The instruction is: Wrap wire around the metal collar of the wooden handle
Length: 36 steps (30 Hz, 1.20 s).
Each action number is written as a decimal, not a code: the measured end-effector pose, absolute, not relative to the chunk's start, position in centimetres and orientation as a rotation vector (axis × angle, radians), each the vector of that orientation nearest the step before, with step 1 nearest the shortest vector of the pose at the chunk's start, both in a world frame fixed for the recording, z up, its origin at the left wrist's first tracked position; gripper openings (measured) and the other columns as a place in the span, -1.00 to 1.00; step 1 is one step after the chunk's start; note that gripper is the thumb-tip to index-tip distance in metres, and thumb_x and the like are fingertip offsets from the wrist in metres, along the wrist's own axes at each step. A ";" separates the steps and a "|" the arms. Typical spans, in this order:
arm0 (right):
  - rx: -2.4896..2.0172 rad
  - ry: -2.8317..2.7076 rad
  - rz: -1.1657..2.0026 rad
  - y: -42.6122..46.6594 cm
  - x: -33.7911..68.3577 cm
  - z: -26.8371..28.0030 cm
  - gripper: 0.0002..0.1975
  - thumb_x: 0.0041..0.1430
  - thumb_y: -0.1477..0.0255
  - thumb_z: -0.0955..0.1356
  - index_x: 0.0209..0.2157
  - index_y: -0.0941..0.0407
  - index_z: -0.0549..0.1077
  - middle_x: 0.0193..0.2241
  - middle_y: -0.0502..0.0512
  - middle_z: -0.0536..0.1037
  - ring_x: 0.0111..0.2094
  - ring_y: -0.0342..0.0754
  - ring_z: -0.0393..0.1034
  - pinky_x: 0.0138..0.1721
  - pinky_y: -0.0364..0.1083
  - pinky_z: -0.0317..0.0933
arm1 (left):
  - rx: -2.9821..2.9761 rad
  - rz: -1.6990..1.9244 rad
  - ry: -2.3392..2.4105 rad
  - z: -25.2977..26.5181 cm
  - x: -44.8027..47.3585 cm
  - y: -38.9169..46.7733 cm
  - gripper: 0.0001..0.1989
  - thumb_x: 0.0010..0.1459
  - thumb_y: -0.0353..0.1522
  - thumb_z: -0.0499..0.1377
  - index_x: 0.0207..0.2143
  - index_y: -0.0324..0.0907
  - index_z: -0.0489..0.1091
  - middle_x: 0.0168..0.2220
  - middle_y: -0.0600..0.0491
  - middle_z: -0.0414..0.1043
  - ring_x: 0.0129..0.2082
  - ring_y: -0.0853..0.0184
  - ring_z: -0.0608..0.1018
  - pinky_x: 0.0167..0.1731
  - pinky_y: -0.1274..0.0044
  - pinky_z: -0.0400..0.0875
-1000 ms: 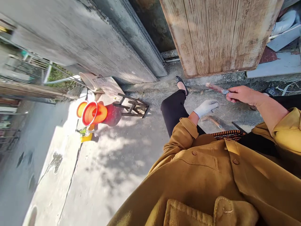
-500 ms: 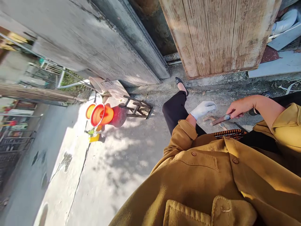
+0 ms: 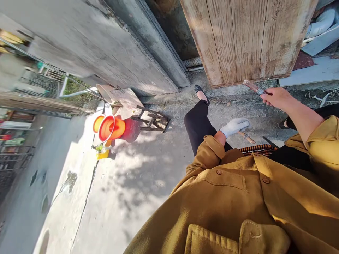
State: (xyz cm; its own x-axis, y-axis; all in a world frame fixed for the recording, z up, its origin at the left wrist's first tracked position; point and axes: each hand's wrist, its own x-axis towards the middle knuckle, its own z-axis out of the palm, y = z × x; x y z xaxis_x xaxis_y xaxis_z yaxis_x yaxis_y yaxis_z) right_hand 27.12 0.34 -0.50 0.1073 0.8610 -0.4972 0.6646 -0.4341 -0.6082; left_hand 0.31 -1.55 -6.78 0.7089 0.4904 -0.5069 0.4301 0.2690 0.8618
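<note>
My right hand (image 3: pixel 277 98), bare, is closed round a brown wooden stick (image 3: pixel 251 85) with wire wound about it near my fingers. It is raised toward the foot of the plank door, the stick's blunt end pointing up and left. My left hand (image 3: pixel 235 127), in a white glove, is low over the concrete with its fingers drawn together; what they hold, if anything, is too small to make out. Just below the glove lies a second wooden stick (image 3: pixel 247 137), also bound with wire, partly hidden by the hand. A dark, thin blade-like piece (image 3: pixel 269 141) lies nearby.
A woven seat edge (image 3: pixel 254 149) shows beneath me. The plank door (image 3: pixel 246 42) stands ahead, beside a concrete wall (image 3: pixel 137 56). Left on the ground are a small wooden stool (image 3: pixel 155 120), an orange bucket (image 3: pixel 112 128) and a yellow pot (image 3: pixel 102 154).
My right hand has lifted the wire-bound stick from beside my left hand up toward the door. My gloved hand has moved slightly right and down, over the stick on the ground.
</note>
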 end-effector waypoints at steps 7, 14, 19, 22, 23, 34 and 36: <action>-2.216 -2.119 1.508 -0.8 26.7 -2.2 -0.67 0.22 0.29 0.57 -0.49 0.05 0.43 -0.43 0.23 0.53 -0.23 0.21 0.48 -0.10 0.15 0.24 | 1.486 0.238 1.023 -2.9 0.2 -0.9 -0.83 0.36 -0.35 0.25 -0.29 -0.22 0.57 -0.22 0.04 0.63 -0.11 0.30 0.57 0.11 0.49 0.43; -1.310 -2.191 2.268 -2.7 25.8 0.2 -0.58 0.08 -0.04 0.58 -0.40 0.04 0.59 -0.47 0.02 0.52 -0.40 -0.02 0.36 -0.24 0.00 0.26 | 1.352 0.358 1.048 -4.3 0.3 -0.1 -0.77 0.36 -0.20 0.31 -0.25 -0.19 0.56 -0.21 0.00 0.66 -0.11 0.31 0.55 0.04 0.49 0.46; -1.454 -1.716 1.767 -1.4 26.5 0.4 -0.48 0.27 -0.17 0.46 -0.31 0.02 0.52 -0.40 0.07 0.53 -0.38 -0.03 0.31 -0.25 -0.01 0.29 | 1.310 0.273 1.001 -5.8 1.3 -0.8 -0.72 0.35 -0.12 0.36 -0.26 -0.15 0.56 -0.37 0.03 0.57 -0.28 0.32 0.49 -0.17 0.46 0.43; -1.805 -1.478 1.371 -0.3 27.3 -0.5 -0.55 0.53 -0.06 0.31 -0.15 0.05 0.48 -0.32 0.19 0.57 -0.35 -0.02 0.33 -0.25 -0.01 0.32 | 1.290 0.214 0.954 -6.5 1.4 -1.0 -0.69 0.40 -0.13 0.28 -0.23 -0.20 0.54 -0.44 0.11 0.43 -0.41 0.41 0.42 -0.29 0.51 0.33; -1.910 -1.463 1.278 0.0 27.7 -0.8 -0.58 0.60 0.00 0.25 -0.09 0.06 0.46 -0.28 0.23 0.59 -0.33 -0.02 0.35 -0.23 -0.01 0.34 | 1.295 0.193 0.936 -6.6 1.3 -1.0 -0.69 0.41 -0.13 0.25 -0.22 -0.21 0.53 -0.46 0.14 0.38 -0.45 0.42 0.38 -0.33 0.52 0.29; -2.234 -2.127 1.601 -0.5 27.7 -3.3 -0.74 0.34 0.27 0.51 -0.37 0.09 0.49 -0.36 0.25 0.57 -0.21 0.17 0.47 -0.12 0.08 0.20 | 1.574 0.389 0.994 -5.6 -0.2 -0.3 -0.73 0.45 -0.22 0.20 -0.13 -0.21 0.61 -0.05 -0.04 0.71 0.00 0.28 0.64 0.19 0.48 0.47; -2.046 -2.241 1.849 -1.4 26.9 -3.3 -0.70 0.28 0.24 0.55 -0.42 0.09 0.50 -0.46 0.15 0.53 -0.34 0.07 0.41 -0.20 0.05 0.18 | 1.567 0.404 1.064 -5.7 -0.1 -0.1 -0.76 0.45 -0.26 0.20 -0.15 -0.21 0.61 -0.05 -0.04 0.71 -0.01 0.29 0.65 0.19 0.49 0.47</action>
